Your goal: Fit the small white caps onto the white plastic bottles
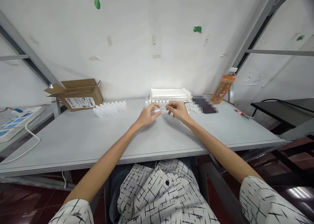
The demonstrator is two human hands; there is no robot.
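My left hand (146, 115) is closed in a pinch around a small white piece (155, 111) above the middle of the table. Close beside it, my right hand (180, 111) has its thumb and index finger pinched on a thin pale strand (162, 108) that reaches across to the left fingertips. The exact shape of both parts is too small to make out. Just behind the hands stands a row of small white pieces with loops on top (160, 102). To the right of my right hand lies a heap of small white parts (192, 108).
White bulb-like pieces (110, 109) lie in rows at the left, before an open cardboard box (79, 98). White sheets or bags (170, 93) are stacked at the back. A blurred dark object (206, 105), an orange drink bottle (223, 86) and a red-and-white packet (242, 113) sit at the right.
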